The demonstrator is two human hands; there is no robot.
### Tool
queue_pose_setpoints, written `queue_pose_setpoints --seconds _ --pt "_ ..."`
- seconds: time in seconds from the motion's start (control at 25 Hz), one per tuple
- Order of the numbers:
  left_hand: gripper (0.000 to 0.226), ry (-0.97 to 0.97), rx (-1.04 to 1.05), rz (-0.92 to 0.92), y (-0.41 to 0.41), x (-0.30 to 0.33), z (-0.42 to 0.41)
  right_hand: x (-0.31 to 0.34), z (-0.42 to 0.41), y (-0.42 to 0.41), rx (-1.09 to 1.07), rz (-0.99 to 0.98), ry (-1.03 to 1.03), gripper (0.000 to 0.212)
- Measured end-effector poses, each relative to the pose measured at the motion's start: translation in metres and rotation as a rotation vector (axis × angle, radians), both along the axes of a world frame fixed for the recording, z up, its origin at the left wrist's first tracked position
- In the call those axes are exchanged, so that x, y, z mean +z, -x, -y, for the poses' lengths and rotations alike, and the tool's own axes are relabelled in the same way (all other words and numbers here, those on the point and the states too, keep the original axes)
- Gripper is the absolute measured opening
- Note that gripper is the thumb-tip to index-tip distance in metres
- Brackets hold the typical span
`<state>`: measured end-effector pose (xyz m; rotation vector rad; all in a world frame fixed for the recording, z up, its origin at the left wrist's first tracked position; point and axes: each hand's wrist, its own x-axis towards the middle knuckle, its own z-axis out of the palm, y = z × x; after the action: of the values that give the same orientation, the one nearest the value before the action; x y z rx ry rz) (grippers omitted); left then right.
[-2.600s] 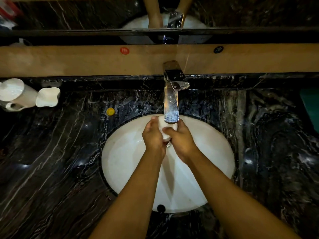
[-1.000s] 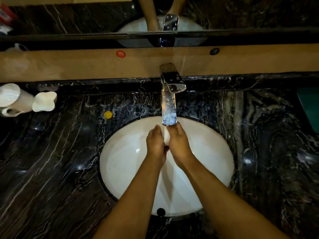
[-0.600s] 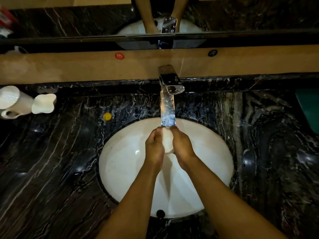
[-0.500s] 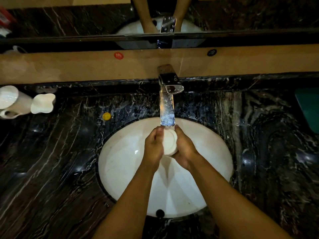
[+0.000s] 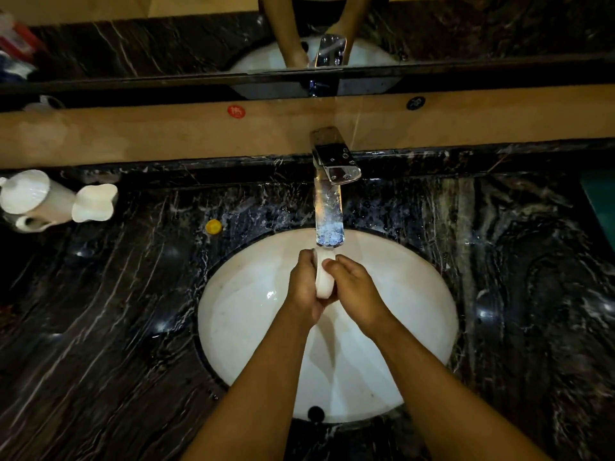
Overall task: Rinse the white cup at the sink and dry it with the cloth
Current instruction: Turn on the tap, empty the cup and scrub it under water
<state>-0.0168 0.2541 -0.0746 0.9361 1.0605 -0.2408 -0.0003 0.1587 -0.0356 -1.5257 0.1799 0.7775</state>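
The white cup [image 5: 323,277] is pressed between both my hands, just under the spout of the chrome tap [image 5: 329,201]. Only a narrow strip of the cup shows between my palms. My left hand [image 5: 304,284] wraps its left side and my right hand [image 5: 352,287] covers its right side, fingers curled over the top. Both are held over the white oval sink basin [image 5: 239,314]. Whether water is running is hard to tell. A teal patch [image 5: 604,201] lies at the right edge of the counter, perhaps the cloth.
Black marble counter [image 5: 100,327] surrounds the basin. At far left stand a white jug [image 5: 30,201] and a small white dish-like piece [image 5: 95,202]. A small yellow cap [image 5: 213,226] lies left of the tap. A mirror runs along the back wall.
The cup has turned between my palms, so less of it shows now than half a second ago. My hands stay under the spout.
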Motion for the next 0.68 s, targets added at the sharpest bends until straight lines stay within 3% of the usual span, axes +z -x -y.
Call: queue_pose_setpoints --seconds 0.16,0.28,0.36,0.48,0.6,0.68 --pt "0.027 -0.29 -0.088 0.129 0.005 -0.004 0.003 0.001 -0.005 -0.013 -0.172 -0.269 -0.001 0.025" --pt "0.03 -0.306 -0.052 0.12 0.008 -0.006 -0.006 0.002 -0.001 -0.024 -0.071 -0.33 -0.015 0.022" --pt "0.027 -0.015 -0.046 0.016 0.011 -0.002 -0.009 0.002 -0.002 -0.022 0.045 -0.144 0.081 0.028" --pt "0.052 0.35 -0.169 -0.076 0.018 0.005 -0.016 -0.001 0.004 -0.017 0.293 0.226 0.145 0.028" --pt "0.042 0.465 -0.126 -0.002 0.015 0.009 -0.025 -0.012 0.023 -0.024 0.748 0.611 0.299 0.025" --pt "0.04 0.416 -0.024 0.039 0.011 0.01 -0.026 -0.021 0.032 -0.024 0.672 0.693 0.35 0.012"
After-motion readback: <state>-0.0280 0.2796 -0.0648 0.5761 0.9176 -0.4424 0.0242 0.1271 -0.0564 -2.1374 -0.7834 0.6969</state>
